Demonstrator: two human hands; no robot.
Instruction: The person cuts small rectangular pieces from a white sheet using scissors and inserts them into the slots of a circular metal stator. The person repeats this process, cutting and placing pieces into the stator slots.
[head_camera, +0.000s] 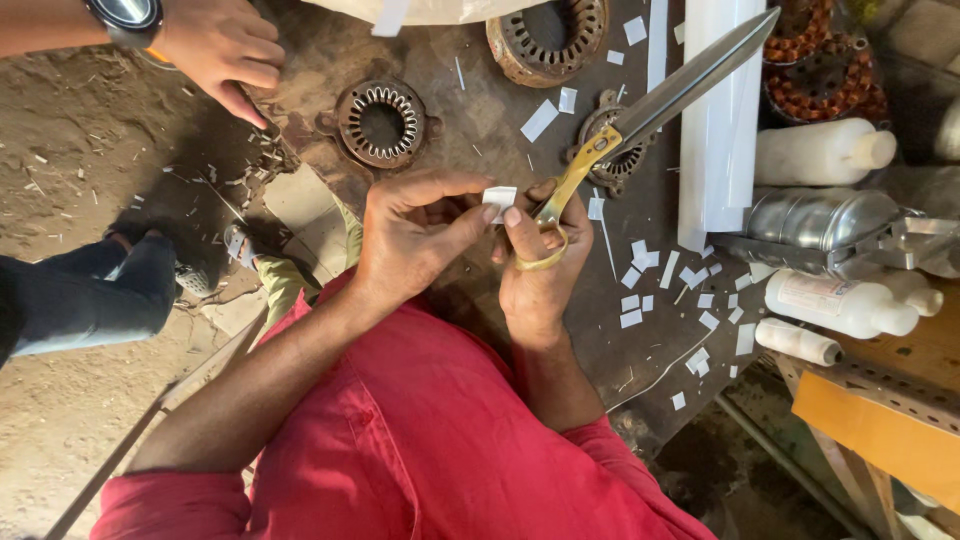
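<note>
My left hand (415, 225) pinches a small white paper slip (499, 198) between thumb and fingers. My right hand (538, 262) also touches that slip with its fingertips while its fingers sit through the brass handles of large scissors (660, 105). The scissors' long steel blades are closed and point up to the right over the dark workbench (470, 110). Both hands meet just above my red shirt.
Rusty ringed motor stators (381, 122) (548, 38) lie on the bench among several white paper scraps (640, 285). A white folded sheet (715, 120), white bottles (850, 305) and a metal can (820, 218) stand right. Another person's hand (222, 50) with a watch rests at top left.
</note>
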